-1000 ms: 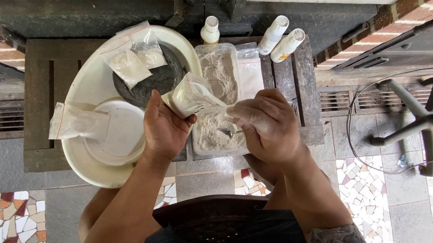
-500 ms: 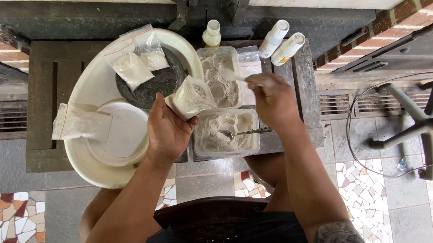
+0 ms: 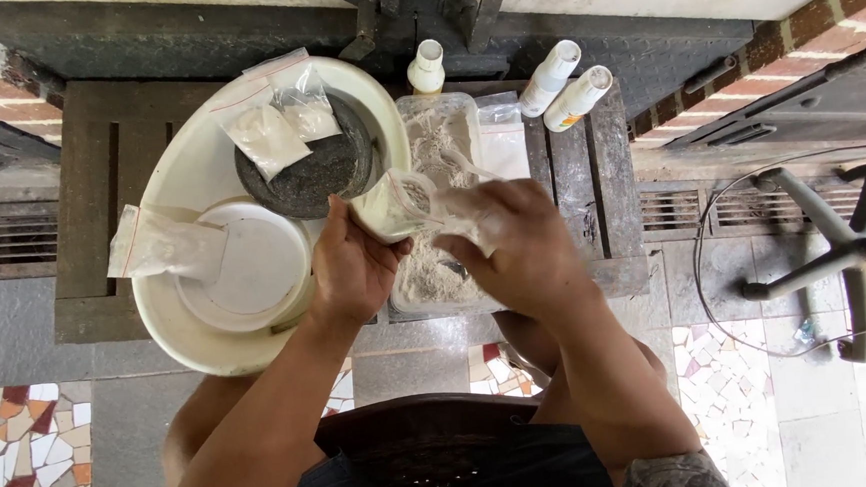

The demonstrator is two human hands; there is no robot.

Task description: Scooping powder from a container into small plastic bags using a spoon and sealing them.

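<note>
On the wooden bench (image 3: 99,194), three bottles (image 3: 550,78) are standing; left hand (image 3: 352,268) is gripping one bag (image 3: 388,204), right hand's (image 3: 513,244) grip I cannot tell.

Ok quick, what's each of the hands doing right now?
Left hand: closed around a small clear bag of white powder, held above the powder tray.
Right hand: blurred at the bag's mouth; its grip cannot be told.

Basin (image 3: 173,330) crowds left; bottles (image 3: 564,85) block behind; right slats (image 3: 614,172) free.
</note>
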